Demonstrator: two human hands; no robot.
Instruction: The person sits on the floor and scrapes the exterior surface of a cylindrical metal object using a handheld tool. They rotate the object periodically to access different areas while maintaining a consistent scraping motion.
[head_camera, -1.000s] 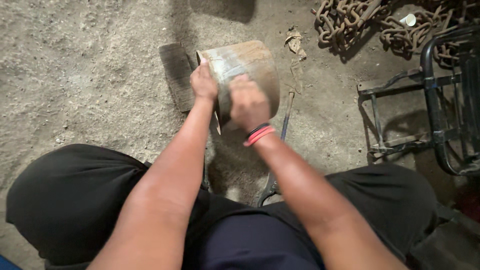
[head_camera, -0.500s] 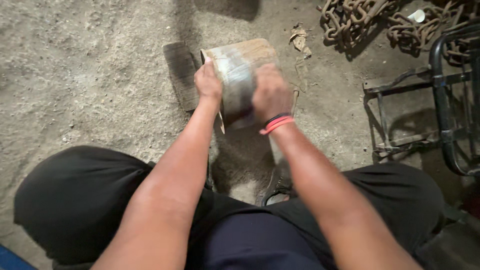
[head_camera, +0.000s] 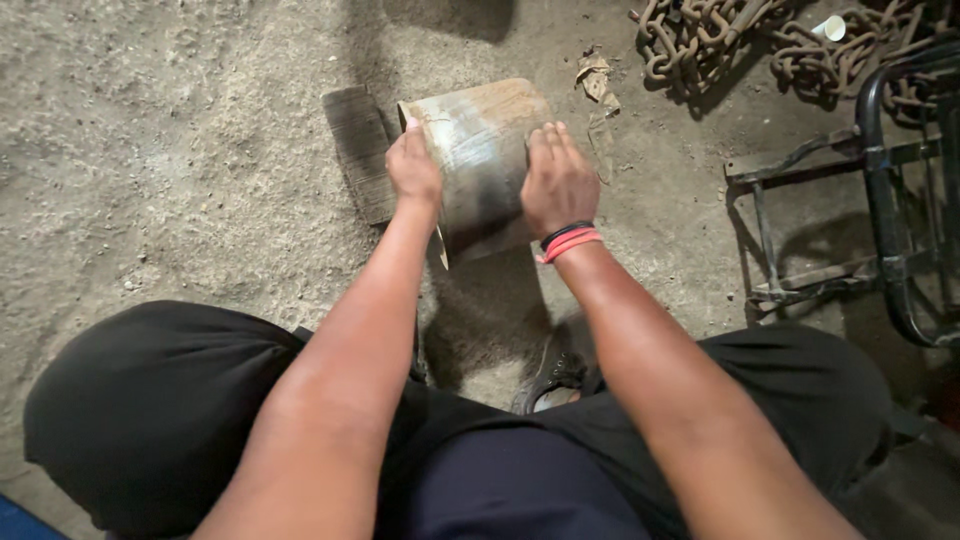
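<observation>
Metal cylinder (head_camera: 480, 165) is seen lying on its side on the dirt floor (head_camera: 170, 150), just ahead of the seated person's knees; it serves as the landmark here.

- Left hand (head_camera: 413, 170): closed over the cylinder's near-left rim, fingers wrapped on the edge, steadying it.
- Right hand (head_camera: 557, 182): laid flat on the cylinder's right flank, fingers together and extended, pressed to the surface. Whether anything thin, such as an abrasive sheet, is held beneath the palm cannot be told. Red and black bands (head_camera: 567, 241) are worn at the wrist.
- Surface: a dull grey, cleaner-looking band is noted across the middle; brown rust is left on the far end. Judged partly cleaned, with the far end and underside still to be worked.
- Ribbed dark block (head_camera: 358, 150): touching or just beside the cylinder's left.
- Rusty chain (head_camera: 720, 40): well beyond, to its far right.
- Black metal frame (head_camera: 880, 200): well apart, to its right.
</observation>
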